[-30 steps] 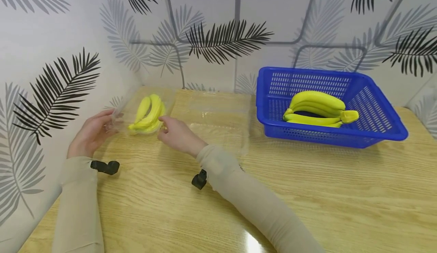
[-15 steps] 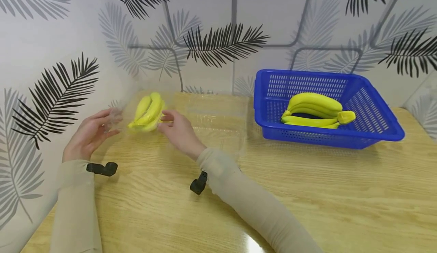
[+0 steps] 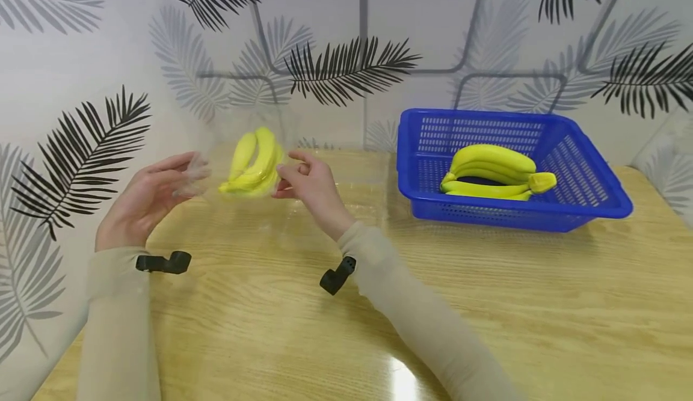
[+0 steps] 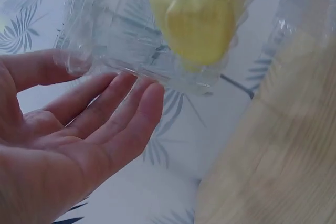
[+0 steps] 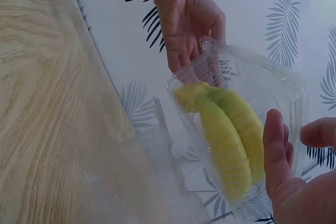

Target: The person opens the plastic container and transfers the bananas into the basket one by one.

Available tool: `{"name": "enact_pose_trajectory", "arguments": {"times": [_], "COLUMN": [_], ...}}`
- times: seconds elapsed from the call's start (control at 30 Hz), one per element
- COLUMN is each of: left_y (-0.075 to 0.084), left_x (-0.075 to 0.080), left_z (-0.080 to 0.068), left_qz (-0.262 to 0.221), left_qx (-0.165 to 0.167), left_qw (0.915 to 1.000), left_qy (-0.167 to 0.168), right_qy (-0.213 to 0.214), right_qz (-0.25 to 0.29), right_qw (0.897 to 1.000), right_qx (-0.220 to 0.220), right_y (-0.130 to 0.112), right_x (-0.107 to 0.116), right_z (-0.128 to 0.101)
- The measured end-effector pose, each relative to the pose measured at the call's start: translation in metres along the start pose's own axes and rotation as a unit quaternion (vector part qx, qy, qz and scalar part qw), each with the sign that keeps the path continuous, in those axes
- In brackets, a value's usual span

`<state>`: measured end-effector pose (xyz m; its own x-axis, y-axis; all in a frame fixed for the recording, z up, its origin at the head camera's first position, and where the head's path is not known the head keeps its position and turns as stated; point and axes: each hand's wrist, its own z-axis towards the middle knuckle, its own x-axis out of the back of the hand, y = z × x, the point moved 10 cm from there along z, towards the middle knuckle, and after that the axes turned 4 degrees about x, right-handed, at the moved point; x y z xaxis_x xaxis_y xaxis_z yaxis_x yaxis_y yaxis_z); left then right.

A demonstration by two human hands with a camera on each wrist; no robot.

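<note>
A clear plastic clamshell box (image 5: 268, 77) with a bunch of yellow bananas (image 3: 257, 163) inside is held up over the back left of the table, tilted. At its left end my left hand (image 3: 151, 196) grips it, thumb on one side and the other fingers underneath, as the left wrist view shows. My right hand (image 3: 316, 190) pinches the right edge between thumb and fingers. In the right wrist view the bananas (image 5: 228, 140) show through the clear wall, their stem end towards the left hand.
Another clear plastic container (image 3: 360, 178) lies on the wood-grain table (image 3: 271, 317), partly behind the right hand. To its right stands a blue slotted basket (image 3: 520, 211) holding more bananas (image 3: 492, 163). A leaf-patterned wall covering (image 3: 325, 16) borders the table behind and left.
The box with the bananas has risen from the table and shifted right, tilting as it goes. Both hands have moved with it, the right hand to the right and up.
</note>
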<state>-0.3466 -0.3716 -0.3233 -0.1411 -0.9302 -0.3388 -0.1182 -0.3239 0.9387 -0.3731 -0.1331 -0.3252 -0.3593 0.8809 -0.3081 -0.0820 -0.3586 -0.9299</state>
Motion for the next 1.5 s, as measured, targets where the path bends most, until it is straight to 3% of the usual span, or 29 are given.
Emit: {"name": "enact_pose_trajectory", "arguments": {"times": [0.1,0.23,0.3,0.5,0.67,0.87,1.17,1.5], "left_y": [0.001,0.000,-0.001,-0.005,-0.006,-0.010,-0.030,-0.066], "left_x": [-0.013,-0.029,-0.036,-0.061,-0.095,-0.135,-0.185,-0.245], "left_z": [0.003,0.007,0.010,0.013,0.012,0.010,0.005,-0.006], "left_qz": [-0.043,-0.117,-0.128,-0.113,-0.101,-0.069,-0.004,0.049], "left_qx": [-0.011,-0.009,-0.004,0.000,-0.009,-0.018,-0.006,0.046], "left_qw": [0.9985,0.9904,0.9885,0.9901,0.9900,0.9935,0.9957,0.9895], "left_qy": [-0.031,-0.073,-0.080,-0.084,-0.098,-0.089,-0.092,-0.128], "right_qy": [-0.007,-0.013,-0.017,-0.022,-0.015,-0.004,0.008,0.006], "right_qz": [-0.013,-0.031,-0.032,-0.030,-0.046,-0.055,-0.072,-0.114], "right_qw": [1.000,0.999,0.999,0.999,0.999,0.998,0.997,0.992], "right_qx": [-0.003,-0.010,-0.010,-0.006,-0.006,0.002,-0.018,-0.049], "right_y": [-0.008,-0.015,-0.019,-0.036,-0.054,-0.076,-0.094,-0.106], "right_x": [0.009,0.021,0.027,0.048,0.071,0.102,0.143,0.196], "right_z": [-0.005,-0.013,-0.017,-0.032,-0.049,-0.071,-0.104,-0.145]}}
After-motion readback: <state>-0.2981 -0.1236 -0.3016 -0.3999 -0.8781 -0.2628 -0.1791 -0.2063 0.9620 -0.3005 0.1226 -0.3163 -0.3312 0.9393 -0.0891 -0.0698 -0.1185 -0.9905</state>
